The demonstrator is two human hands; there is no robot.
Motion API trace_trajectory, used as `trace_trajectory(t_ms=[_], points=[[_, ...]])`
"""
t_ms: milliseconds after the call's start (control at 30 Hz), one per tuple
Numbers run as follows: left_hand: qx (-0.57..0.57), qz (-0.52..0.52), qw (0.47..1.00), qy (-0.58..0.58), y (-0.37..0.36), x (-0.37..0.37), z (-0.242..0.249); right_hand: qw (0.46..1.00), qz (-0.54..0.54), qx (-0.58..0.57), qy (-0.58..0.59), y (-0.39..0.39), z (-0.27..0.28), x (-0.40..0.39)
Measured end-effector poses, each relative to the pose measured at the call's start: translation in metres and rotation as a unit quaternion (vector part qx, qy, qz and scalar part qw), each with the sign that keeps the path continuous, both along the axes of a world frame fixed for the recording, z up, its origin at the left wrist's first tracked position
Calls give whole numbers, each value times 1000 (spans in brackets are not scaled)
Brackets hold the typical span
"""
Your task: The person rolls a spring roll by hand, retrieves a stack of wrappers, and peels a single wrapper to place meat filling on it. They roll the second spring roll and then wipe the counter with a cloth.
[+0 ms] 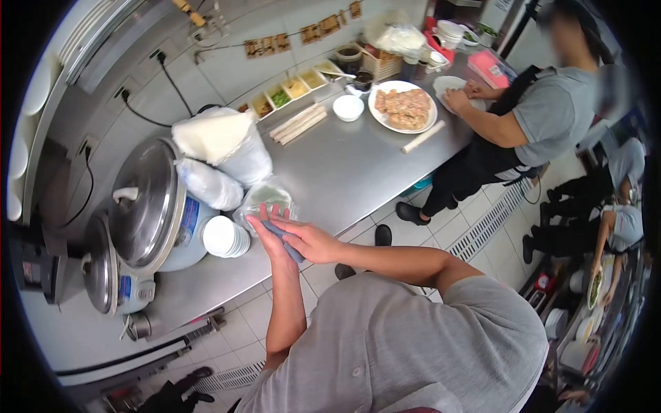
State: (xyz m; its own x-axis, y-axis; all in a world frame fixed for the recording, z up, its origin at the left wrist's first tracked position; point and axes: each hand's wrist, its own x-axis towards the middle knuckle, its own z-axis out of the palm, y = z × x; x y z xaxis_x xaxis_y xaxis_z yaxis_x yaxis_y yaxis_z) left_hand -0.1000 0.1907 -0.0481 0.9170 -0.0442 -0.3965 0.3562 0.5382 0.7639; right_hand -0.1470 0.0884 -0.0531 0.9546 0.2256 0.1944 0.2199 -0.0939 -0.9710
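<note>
Above the near edge of the steel counter, my two hands come together at a folded grey-blue cloth (286, 246). My left hand (270, 239) has its palm turned up and its fingers stretched out, with the cloth against the palm. From the right, my right hand (308, 241) presses the cloth onto it, fingers closed over it. Just behind my fingers a clear plastic bag (270, 195) sits on the counter. A stack of white cups (226, 237) lies to the left of my hands.
Large lidded pots (148, 206) and bagged white goods (231, 141) stand left. Farther back are rolled sticks (300, 124), ingredient trays (281, 98), a white bowl (348, 108) and a plate of minced meat (403, 108). A co-worker (509, 124) handles a white plate (451, 88) at right.
</note>
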Motion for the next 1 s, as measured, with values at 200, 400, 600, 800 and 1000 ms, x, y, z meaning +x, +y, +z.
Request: trace_trajectory(t_ms=[200, 400, 600, 800, 1000], points=[[-214, -213, 953, -6, -35, 9, -26, 989, -102, -63, -90, -31, 2, -22], [-177, -236, 955, 0, -67, -9, -60, 950, -227, -142, -159, -69, -46, 3], [-161, -346, 916, -125, -31, -18, -33, 926, -240, -225, -184, -133, -49, 59], [47, -193, 979, -39, 18, -61, -39, 913, -303, -271, -27, -218, -141, 163], [100, -51, 991, 77, 56, -111, -62, 836, -207, -508, -12, -141, -201, 194]])
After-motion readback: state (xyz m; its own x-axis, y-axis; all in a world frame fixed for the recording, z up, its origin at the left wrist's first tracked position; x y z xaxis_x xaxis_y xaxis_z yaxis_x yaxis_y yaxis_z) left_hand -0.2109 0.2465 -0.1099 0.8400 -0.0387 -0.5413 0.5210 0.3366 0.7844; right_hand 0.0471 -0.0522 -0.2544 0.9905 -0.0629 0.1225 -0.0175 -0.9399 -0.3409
